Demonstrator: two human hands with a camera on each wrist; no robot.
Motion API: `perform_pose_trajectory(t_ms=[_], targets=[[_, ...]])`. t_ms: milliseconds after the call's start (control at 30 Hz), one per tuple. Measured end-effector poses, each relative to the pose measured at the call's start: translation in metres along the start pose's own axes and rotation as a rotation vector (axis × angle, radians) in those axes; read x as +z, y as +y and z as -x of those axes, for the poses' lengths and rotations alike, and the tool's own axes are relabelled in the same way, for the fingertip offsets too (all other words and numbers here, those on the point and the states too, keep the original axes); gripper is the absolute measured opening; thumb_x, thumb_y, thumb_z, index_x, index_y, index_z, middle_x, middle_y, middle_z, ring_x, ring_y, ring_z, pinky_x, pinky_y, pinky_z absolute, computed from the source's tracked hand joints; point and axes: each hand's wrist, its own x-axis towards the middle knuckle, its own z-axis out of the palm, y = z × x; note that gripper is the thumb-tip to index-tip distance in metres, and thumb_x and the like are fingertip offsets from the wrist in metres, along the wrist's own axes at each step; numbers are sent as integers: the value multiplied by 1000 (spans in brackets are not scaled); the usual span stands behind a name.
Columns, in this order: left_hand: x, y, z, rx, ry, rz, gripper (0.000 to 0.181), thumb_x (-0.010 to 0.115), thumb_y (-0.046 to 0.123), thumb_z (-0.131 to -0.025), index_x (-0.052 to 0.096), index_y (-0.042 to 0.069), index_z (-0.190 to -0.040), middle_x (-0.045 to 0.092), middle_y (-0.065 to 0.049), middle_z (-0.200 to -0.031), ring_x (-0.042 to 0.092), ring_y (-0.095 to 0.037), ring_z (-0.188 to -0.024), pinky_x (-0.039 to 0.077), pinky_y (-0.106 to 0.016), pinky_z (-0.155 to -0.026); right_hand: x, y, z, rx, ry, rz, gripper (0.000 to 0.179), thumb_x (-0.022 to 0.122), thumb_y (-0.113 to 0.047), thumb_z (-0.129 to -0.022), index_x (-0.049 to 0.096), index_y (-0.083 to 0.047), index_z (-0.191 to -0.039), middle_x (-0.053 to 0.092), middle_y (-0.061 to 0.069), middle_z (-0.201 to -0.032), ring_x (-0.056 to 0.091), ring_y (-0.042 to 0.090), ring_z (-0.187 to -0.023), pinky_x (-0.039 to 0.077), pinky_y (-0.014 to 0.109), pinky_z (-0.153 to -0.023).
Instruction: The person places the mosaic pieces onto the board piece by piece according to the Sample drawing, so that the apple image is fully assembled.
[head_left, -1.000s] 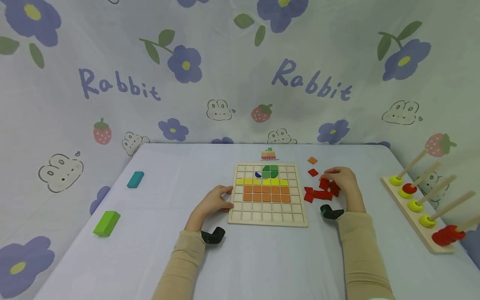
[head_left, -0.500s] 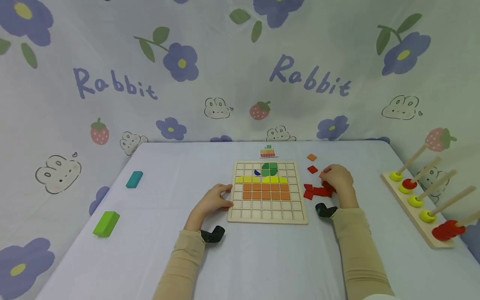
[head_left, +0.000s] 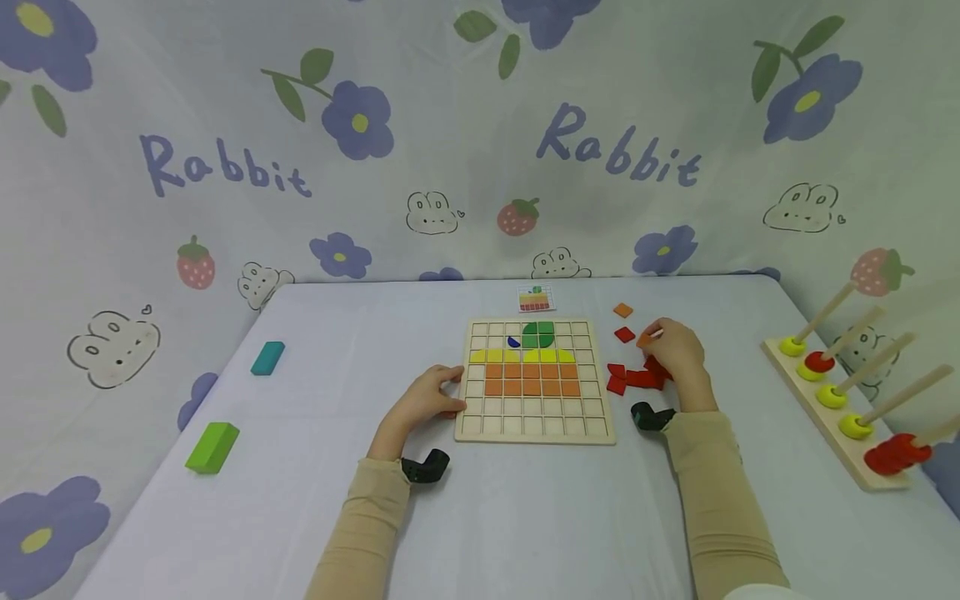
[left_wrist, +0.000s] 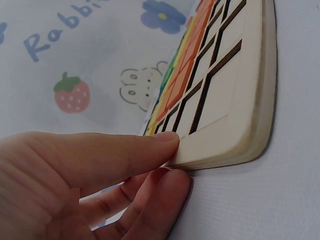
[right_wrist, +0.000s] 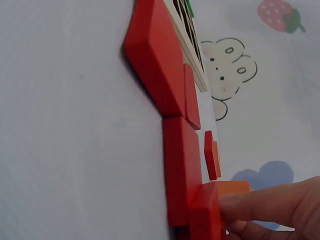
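A wooden grid board (head_left: 534, 427) lies on the table with rows of orange tiles (head_left: 532, 380), yellow pieces (head_left: 557, 357), green pieces (head_left: 537, 336) and a small blue piece (head_left: 513, 342) in its cells. My left hand (head_left: 426, 395) pinches the board's left edge; in the left wrist view the thumb (left_wrist: 125, 155) lies on the rim and fingers curl against its side. Over a cluster of red tiles (head_left: 640, 379), my right hand (head_left: 678, 354) pinches an orange tile (right_wrist: 233, 187) between thumb and fingers. The hand hides part of the red cluster.
A small pattern card (head_left: 536, 298) lies behind the board. One loose orange tile (head_left: 623, 310) and one red tile (head_left: 624, 334) are right of it. A bead-and-peg stand (head_left: 821, 417) is far right; teal (head_left: 267, 358) and green blocks (head_left: 213, 447) are left.
My right hand has shifted slightly left and away from me, with the orange tile now showing clear of the red tiles. The left hand stays at the board; the head view has tilted slightly.
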Motion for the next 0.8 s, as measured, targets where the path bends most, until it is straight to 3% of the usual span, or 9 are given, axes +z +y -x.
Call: perform_pose_trajectory(t_ms=[100,167,267,367,467,633,800], targets=[[0,0,0,2,-4,4,67,72,0,-75,43,-2,-135,48,-15,-120,58,-12,-67,53,-24,-64,0,-1,-1,-12,11,-78,32,56,-14,-86,54,2,-114,54,26,-114,50,39,-100,44,49,-83],[0,0,0,2,-6,8,67,72,0,-75,43,-2,-135,48,-15,-119,58,-12,-67,53,-24,-64,0,-3,-3,-12,1,-195,36,57,-18,-88,55,0,-119,52,24,-120,49,36,-103,45,47,-85],[0,0,1,9,-5,0,67,72,1,-75,43,-3,-135,48,-16,-118,57,-12,-66,53,-25,-64,0,-7,-4,22,-58,-469,44,59,-23,-89,52,-4,-128,53,16,-123,51,24,-102,47,37,-89],[0,-1,2,8,-7,-13,67,73,1,-75,43,-4,-135,48,-17,-119,57,-12,-66,53,-24,-63,0,-14,-2,27,-166,-750,54,60,-21,-90,43,-3,-137,54,5,-116,55,11,-94,48,26,-88],[0,-3,2,4,-17,-23,67,73,2,-75,43,-4,-135,48,-17,-120,58,-12,-66,53,-24,-63,2,-23,2,43,-260,-919,52,63,-20,-88,46,-7,-135,54,-6,-103,58,5,-84,48,19,-80],[0,-4,1,15,-9,-20,66,73,0,-75,44,-4,-135,48,-17,-121,58,-12,-64,52,-23,-61,9,-41,7,21,-333,-1003,27,66,-17,-86,53,-12,-110,59,-9,-90,61,5,-78,48,17,-72],[0,-5,-2,22,-9,-22,66,72,0,-75,44,-4,-134,48,-18,-121,58,-12,-63,52,-23,-61,23,-61,12,-43,-402,-1048,15,61,-9,-89,55,-10,-102,63,-5,-82,62,8,-76,49,19,-69]])
